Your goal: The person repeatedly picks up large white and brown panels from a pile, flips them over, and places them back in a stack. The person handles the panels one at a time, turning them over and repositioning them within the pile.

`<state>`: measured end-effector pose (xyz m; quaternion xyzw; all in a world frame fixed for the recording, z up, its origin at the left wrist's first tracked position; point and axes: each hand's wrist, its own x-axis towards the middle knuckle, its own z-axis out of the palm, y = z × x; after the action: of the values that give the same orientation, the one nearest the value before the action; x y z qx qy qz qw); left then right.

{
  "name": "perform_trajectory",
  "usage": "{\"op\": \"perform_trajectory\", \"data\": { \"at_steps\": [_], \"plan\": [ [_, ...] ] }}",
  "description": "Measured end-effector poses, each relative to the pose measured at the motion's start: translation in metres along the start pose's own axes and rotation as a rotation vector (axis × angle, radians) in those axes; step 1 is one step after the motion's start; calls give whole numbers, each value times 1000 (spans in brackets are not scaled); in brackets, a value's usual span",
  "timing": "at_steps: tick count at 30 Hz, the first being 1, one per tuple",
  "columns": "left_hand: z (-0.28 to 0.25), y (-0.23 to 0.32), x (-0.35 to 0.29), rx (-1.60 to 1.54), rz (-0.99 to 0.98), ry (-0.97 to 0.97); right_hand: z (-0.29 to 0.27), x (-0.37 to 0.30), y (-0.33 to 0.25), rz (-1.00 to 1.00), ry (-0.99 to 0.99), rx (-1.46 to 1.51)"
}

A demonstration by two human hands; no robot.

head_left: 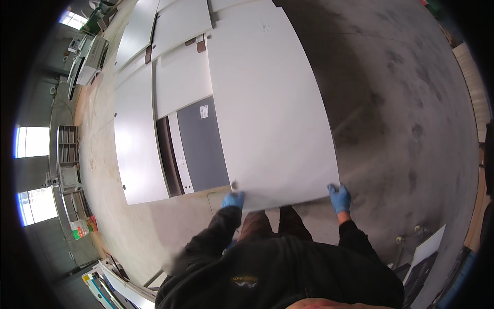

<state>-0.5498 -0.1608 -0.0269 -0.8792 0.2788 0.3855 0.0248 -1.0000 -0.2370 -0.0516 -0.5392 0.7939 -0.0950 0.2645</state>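
A large white panel (272,108) stretches away in front of me, its near end at my body. My left hand (233,200), in a blue glove, is closed on the panel's near left corner, beside a small dark round spot. At the near right corner my right hand (339,198), also blue-gloved, grips the edge with its fingers curled round it. The undersides of both grips are hidden. Left of this panel lie a dark grey panel (202,144) with a white label and a narrow dark brown board (169,154).
More white panels (136,139) lie overlapping to the left and far side. Shelving units (68,154) stand along the left wall. Boards (121,280) lean at the lower left, and a wheeled rack with panels (424,247) stands at the lower right. Concrete floor (391,129) runs along the right.
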Motion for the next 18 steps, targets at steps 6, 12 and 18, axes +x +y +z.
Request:
{"op": "perform_trajectory", "data": {
  "at_steps": [6,12,18],
  "plan": [
    [29,-86,-31,-340,-174,-432,-23,-68,85,136,-416,-88],
    [10,-44,54,-690,221,-139,22,18,48,105,-274,329],
    [6,7,94,-592,-7,285,44,21,-12,93,34,436]
  ]
}}
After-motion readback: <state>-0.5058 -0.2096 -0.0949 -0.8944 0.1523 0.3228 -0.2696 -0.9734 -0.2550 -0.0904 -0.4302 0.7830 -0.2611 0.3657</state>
